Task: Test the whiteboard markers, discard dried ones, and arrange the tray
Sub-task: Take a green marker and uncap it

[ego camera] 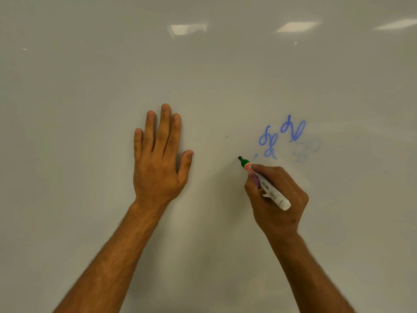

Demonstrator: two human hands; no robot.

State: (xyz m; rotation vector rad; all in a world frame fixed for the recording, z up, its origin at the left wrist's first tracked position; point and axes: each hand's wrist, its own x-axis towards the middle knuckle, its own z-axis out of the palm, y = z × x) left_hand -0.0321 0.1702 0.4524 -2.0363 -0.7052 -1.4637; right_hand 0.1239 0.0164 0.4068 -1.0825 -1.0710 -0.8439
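A whiteboard [203, 64] fills the whole view. My right hand [277, 197] grips an uncapped white marker [270, 188] with a green tip end and a red band, held like a pen. Its dark tip [239, 157] touches or nearly touches the board, left of and below the blue scribbles. My left hand [158, 154] lies flat against the board with fingers spread and nothing in it. Two solid blue scribbles [282, 136] sit above the right hand. A much fainter blue scribble [306, 150] is to their right. The tray is not in view.
A tiny blue dot [227, 137] marks the board between my two hands. Reflections of ceiling lights [188, 29] show along the top of the board. Both forearms reach up from the bottom edge.
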